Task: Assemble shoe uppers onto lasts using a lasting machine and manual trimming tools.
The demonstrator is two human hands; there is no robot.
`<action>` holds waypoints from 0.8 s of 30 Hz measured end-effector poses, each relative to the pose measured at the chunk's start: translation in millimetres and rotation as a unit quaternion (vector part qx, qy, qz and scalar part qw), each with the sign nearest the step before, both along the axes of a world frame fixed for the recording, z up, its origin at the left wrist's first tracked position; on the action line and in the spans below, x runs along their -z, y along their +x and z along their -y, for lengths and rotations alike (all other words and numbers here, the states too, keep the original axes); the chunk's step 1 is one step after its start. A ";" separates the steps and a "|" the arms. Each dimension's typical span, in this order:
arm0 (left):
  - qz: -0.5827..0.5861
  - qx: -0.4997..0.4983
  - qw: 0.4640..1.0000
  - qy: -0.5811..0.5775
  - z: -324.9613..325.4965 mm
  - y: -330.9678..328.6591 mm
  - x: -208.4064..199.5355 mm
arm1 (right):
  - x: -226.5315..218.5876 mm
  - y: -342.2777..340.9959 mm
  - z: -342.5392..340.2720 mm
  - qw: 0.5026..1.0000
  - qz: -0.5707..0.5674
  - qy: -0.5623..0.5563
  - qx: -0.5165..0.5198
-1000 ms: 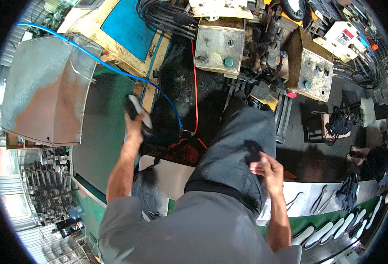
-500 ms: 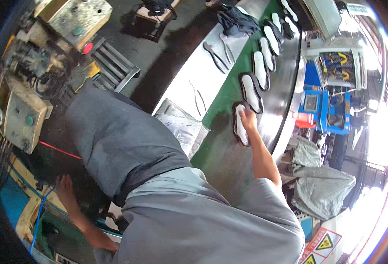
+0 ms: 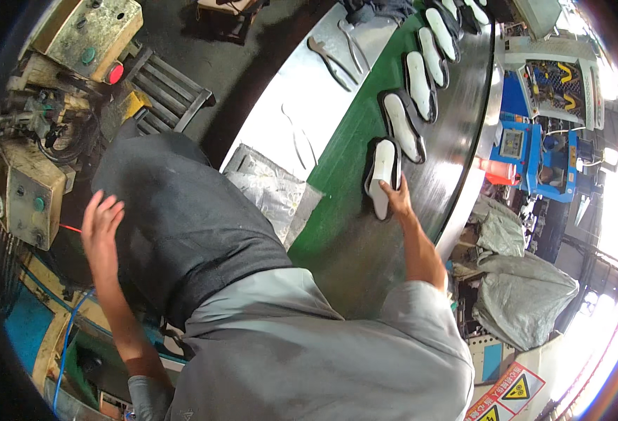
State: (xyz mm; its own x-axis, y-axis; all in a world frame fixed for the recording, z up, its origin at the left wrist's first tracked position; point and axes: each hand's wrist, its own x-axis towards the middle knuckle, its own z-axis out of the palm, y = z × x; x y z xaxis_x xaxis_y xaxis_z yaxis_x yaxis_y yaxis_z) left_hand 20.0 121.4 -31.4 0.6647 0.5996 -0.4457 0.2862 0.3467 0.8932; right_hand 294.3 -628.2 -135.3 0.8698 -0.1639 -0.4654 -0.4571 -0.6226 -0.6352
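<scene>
My right hand (image 3: 399, 199) is closed on the narrow end of the nearest dark shoe (image 3: 383, 168), its white underside facing up. That shoe lies on the green conveyor belt (image 3: 330, 252). Just beyond it sits another dark shoe with a white underside (image 3: 403, 126). My left hand (image 3: 103, 219) is raised at the left beside my dark-clad leg, fingers apart and holding nothing.
Several more such shoes (image 3: 421, 81) line the belt toward the far end. Pliers (image 3: 331, 63) and other hand tools lie on the pale ledge (image 3: 267, 98), near a plastic-covered pad (image 3: 267, 189). Machine boxes with buttons (image 3: 32, 196) stand left; a blue machine (image 3: 533, 154) stands right.
My left hand has risen and come forward, its fingers spreading. The right hand has stayed at the nearest shoe and now grips its near end. The view has shifted slightly.
</scene>
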 end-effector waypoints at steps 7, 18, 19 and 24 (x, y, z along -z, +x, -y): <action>0.120 0.247 0.961 -0.024 126.7 148.7 -25.5 | -46.7 -22.4 -213.8 0.934 -0.102 0.329 0.096; 0.175 0.084 0.950 0.244 16.6 83.1 -55.2 | -163.3 -96.7 -504.7 0.860 -0.162 0.391 -0.285; 0.173 0.048 0.959 0.220 12.4 56.6 -57.8 | -171.6 -103.1 -515.5 0.850 -0.188 0.376 -0.317; 0.063 -0.013 0.939 0.338 26.7 -20.9 -68.7 | -149.7 -138.1 -523.5 0.828 -0.153 0.232 -0.486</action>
